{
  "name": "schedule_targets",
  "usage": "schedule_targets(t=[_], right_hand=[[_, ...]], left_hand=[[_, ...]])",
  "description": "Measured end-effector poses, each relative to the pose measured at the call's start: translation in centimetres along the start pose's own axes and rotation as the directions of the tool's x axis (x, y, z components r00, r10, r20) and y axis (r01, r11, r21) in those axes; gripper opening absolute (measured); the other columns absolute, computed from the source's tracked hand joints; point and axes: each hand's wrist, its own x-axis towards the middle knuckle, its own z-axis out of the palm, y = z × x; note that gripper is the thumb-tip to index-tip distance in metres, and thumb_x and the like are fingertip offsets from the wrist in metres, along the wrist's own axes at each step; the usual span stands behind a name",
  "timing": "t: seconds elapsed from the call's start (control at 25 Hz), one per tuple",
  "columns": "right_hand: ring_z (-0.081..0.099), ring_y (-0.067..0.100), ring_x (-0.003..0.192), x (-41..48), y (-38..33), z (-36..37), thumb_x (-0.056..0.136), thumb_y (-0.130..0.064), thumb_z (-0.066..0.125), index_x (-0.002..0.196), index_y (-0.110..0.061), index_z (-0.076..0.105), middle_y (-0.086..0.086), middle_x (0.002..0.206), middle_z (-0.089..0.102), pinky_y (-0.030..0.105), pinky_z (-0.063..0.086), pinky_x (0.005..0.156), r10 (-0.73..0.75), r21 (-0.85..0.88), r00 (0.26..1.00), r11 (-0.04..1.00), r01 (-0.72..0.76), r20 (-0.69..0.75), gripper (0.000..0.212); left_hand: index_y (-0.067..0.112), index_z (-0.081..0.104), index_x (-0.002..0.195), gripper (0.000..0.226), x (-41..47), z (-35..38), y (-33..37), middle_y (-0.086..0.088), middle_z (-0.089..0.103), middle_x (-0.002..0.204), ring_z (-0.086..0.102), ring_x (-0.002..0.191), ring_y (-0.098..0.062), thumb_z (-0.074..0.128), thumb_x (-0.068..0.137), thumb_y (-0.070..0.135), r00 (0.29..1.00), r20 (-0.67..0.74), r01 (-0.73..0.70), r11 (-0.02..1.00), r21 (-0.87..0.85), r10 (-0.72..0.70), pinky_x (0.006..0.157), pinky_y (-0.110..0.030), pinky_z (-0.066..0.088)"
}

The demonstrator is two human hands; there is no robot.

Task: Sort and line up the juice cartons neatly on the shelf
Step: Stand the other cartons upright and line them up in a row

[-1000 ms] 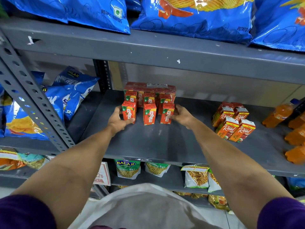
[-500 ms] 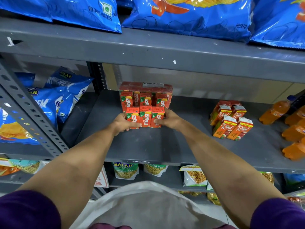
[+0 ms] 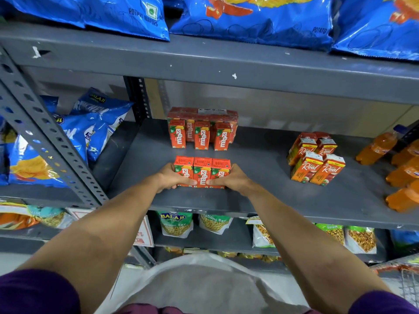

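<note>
Three red Maaza juice cartons (image 3: 202, 169) stand pressed side by side in a row near the front of the grey shelf (image 3: 260, 200). My left hand (image 3: 170, 178) clamps the row's left end and my right hand (image 3: 231, 179) clamps its right end, thumbs across the front faces. Behind them a second row of three Maaza cartons (image 3: 201, 136) stands in front of a shrink-wrapped pack of the same cartons (image 3: 204, 112) at the back. Four orange Real juice cartons (image 3: 316, 160) stand grouped to the right.
Orange drink bottles (image 3: 401, 168) lie at the shelf's right end. Blue chip bags (image 3: 74, 130) fill the left bay behind a slanted perforated upright (image 3: 47, 141). More blue bags (image 3: 249, 17) sit above, snack packets (image 3: 176, 224) below. A white bag (image 3: 204, 284) hangs before me.
Both hands have squeezed the three front Maaza cartons together and drawn them toward the shelf's front edge, opening a gap between them and the row behind.
</note>
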Motion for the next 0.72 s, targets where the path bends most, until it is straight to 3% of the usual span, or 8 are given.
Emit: schedule_targets(t=[0.16, 0.32, 0.4, 0.48, 0.72], right_hand=[[0.067, 0.014, 0.102, -2.0, 1.0, 0.6, 0.066, -0.019, 0.087, 0.109, -0.021, 0.066, 0.002, 0.114, 0.071, 0.033, 0.05, 0.097, 0.038, -0.011, 0.999, 0.999, -0.038, 0.037, 0.047], [0.067, 0.013, 0.098, -3.8, 1.7, 1.2, 0.065, -0.02, 0.087, 0.099, -0.025, 0.067, 0.002, 0.114, 0.071, 0.034, 0.05, 0.097, 0.039, 0.005, 0.999, 0.999, -0.039, 0.0, 0.039], [0.066, 0.013, 0.095, -4.5, 2.1, 1.4, 0.068, -0.018, 0.086, 0.099, -0.024, 0.068, 0.004, 0.114, 0.071, 0.034, 0.05, 0.097, 0.029, 0.032, 1.0, 0.999, -0.029, 0.011, 0.037], [0.066, 0.014, 0.096, -4.8, 2.4, 1.3, 0.068, -0.02, 0.085, 0.102, -0.022, 0.067, 0.004, 0.115, 0.071, 0.035, 0.05, 0.097, 0.029, 0.037, 0.999, 0.999, -0.029, 0.019, 0.038], [0.068, 0.017, 0.102, -4.6, 3.5, 1.4, 0.063, -0.036, 0.087, 0.108, -0.026, 0.066, -0.001, 0.114, 0.072, 0.041, 0.054, 0.093, 0.053, -0.023, 0.999, 0.998, -0.053, 0.012, 0.051]], left_hand=[[0.025, 0.063, 0.084, 0.032, -1.8, 0.9, -1.0, 0.002, 0.07, 0.089, 0.06, 0.081, -0.017, 0.088, 0.063, 0.024, 0.999, 0.006, 0.032, 0.999, 0.013, -0.032, 0.061, -0.026, 0.043], [0.025, 0.062, 0.081, 0.029, -3.2, 1.6, -1.2, 0.007, 0.067, 0.081, 0.057, 0.073, -0.011, 0.086, 0.066, 0.023, 0.999, 0.021, 0.039, 0.998, 0.057, -0.04, 0.057, -0.024, 0.041], [0.024, 0.063, 0.086, 0.031, -3.6, 1.8, -1.4, 0.005, 0.069, 0.088, 0.06, 0.08, -0.013, 0.087, 0.065, 0.023, 0.998, 0.034, 0.041, 0.997, 0.066, -0.043, 0.059, -0.025, 0.043], [0.024, 0.064, 0.094, 0.036, -3.9, 2.0, -1.5, 0.004, 0.07, 0.097, 0.061, 0.091, -0.015, 0.086, 0.065, 0.023, 0.998, 0.05, 0.038, 0.997, 0.072, -0.042, 0.063, -0.026, 0.045], [0.023, 0.065, 0.098, 0.039, -4.4, 2.5, -2.1, 0.004, 0.071, 0.099, 0.064, 0.095, -0.015, 0.086, 0.065, 0.023, 0.999, 0.042, 0.029, 0.998, 0.058, -0.031, 0.071, -0.03, 0.05]])
